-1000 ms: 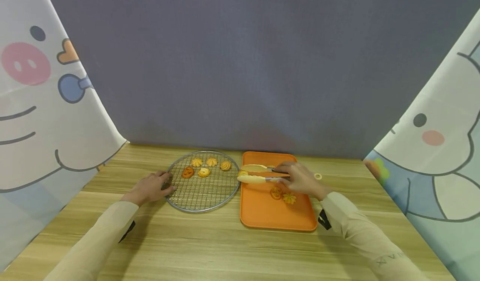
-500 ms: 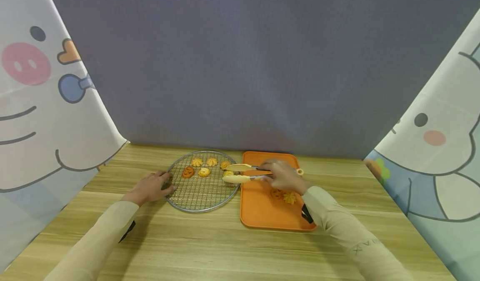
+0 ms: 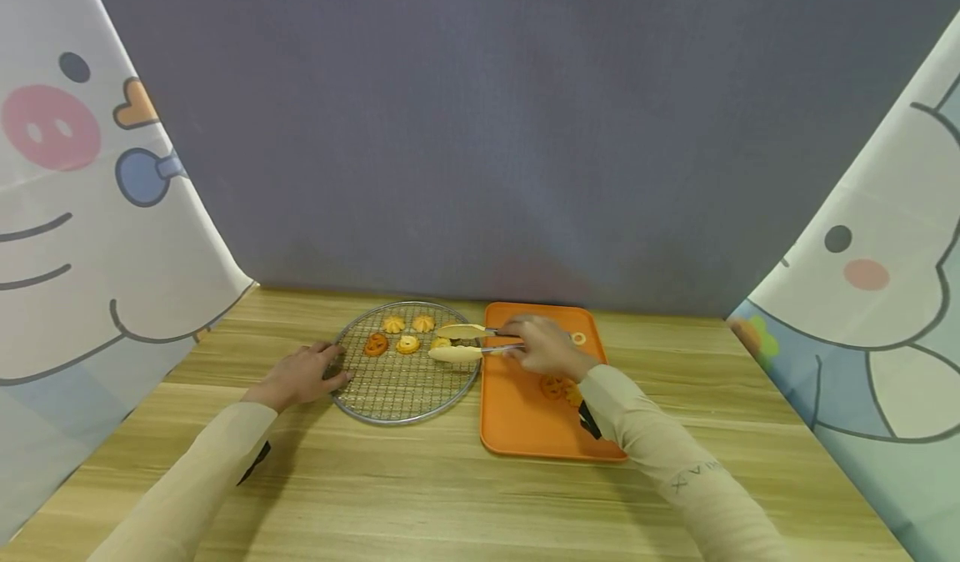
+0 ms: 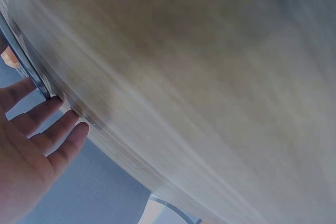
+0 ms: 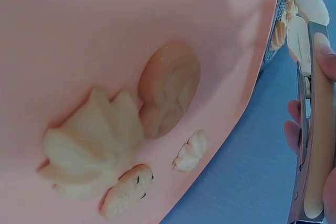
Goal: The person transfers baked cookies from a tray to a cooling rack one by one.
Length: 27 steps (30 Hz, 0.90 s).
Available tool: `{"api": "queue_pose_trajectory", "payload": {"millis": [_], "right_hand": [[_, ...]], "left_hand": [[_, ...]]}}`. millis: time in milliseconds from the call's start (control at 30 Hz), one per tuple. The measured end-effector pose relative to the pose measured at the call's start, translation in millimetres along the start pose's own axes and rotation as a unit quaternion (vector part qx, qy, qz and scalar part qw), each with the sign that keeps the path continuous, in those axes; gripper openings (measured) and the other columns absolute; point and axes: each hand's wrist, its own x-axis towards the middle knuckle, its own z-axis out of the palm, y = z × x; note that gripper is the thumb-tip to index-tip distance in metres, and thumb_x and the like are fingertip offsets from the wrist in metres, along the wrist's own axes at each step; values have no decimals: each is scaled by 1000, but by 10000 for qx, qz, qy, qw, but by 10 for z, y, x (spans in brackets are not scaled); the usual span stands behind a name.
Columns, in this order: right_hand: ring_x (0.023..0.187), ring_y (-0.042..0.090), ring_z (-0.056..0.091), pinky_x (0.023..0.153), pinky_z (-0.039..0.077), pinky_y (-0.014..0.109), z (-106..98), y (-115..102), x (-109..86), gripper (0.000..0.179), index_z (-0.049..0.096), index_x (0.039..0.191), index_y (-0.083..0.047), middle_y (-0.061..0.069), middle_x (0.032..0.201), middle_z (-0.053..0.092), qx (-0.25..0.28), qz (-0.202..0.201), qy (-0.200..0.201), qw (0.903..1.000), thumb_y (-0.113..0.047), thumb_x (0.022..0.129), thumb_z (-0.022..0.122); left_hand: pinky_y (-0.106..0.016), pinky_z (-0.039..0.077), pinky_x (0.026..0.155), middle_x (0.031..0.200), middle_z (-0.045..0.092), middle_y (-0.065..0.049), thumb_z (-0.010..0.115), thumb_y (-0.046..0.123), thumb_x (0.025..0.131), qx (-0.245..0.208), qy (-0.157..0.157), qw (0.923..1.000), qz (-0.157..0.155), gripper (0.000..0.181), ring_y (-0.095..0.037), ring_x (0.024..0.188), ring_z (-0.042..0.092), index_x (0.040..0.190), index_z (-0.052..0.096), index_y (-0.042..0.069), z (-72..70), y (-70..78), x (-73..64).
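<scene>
My right hand (image 3: pixel 543 345) grips tongs (image 3: pixel 457 353) with cream tips and metal arms. Their tips are over the right side of a round wire rack (image 3: pixel 405 391), around a yellow cookie (image 3: pixel 441 343). On the rack lie a dark orange face cookie (image 3: pixel 377 344), a round yellow cookie (image 3: pixel 408 343) and two star-shaped cookies (image 3: pixel 393 323). My left hand (image 3: pixel 300 374) rests at the rack's left rim, fingers relaxed and fingertips at the metal edge (image 4: pixel 29 66). In the right wrist view, a star-shaped cookie (image 5: pixel 94 145) and a brown cookie (image 5: pixel 170 87) lie on the orange tray (image 3: pixel 532 429).
The tray stands just right of the rack on a wooden table (image 3: pixel 420 495). A small white ridged cookie (image 5: pixel 191 150) and a speckled cookie (image 5: pixel 128 190) also lie on it. A grey panel (image 3: pixel 480 145) rises behind, with cartoon-printed sheets (image 3: pixel 862 362) at both sides.
My right hand has moved left with the tongs, carrying the yellow cookie from the tray's left edge to over the rack. The tongs now cover the swirl cookie there. My left hand stays put.
</scene>
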Motion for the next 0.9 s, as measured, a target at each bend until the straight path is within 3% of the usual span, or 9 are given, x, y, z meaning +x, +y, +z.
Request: {"api": "queue_pose_trajectory", "payload": {"millis": [367, 600, 900], "right_hand": [[98, 23, 62, 85, 51, 40, 79, -8, 85, 29, 66, 110, -6, 8, 111, 65, 48, -234, 96, 9997, -13, 82, 66], [92, 24, 64, 77, 53, 37, 126, 17, 93, 29, 66, 110, -6, 8, 108, 66, 27, -327, 169, 9993, -13, 81, 67], [94, 25, 63, 77, 53, 38, 115, 3, 90, 31, 65, 112, -5, 10, 112, 64, 31, -218, 75, 9997, -13, 82, 66]], "left_hand": [[-62, 45, 78, 124, 49, -31, 55, 42, 88, 26, 116, 9999, 68, 57, -53, 104, 50, 125, 50, -1, 9, -2, 7], [-61, 46, 78, 124, 49, -30, 56, 43, 87, 29, 109, 9999, 27, 57, -52, 104, 50, 125, 51, 0, 5, 15, 10], [-61, 46, 78, 124, 49, -30, 56, 44, 87, 16, 23, 10000, -30, 58, -51, 105, 50, 126, 50, 1, -2, 23, 15]]}}
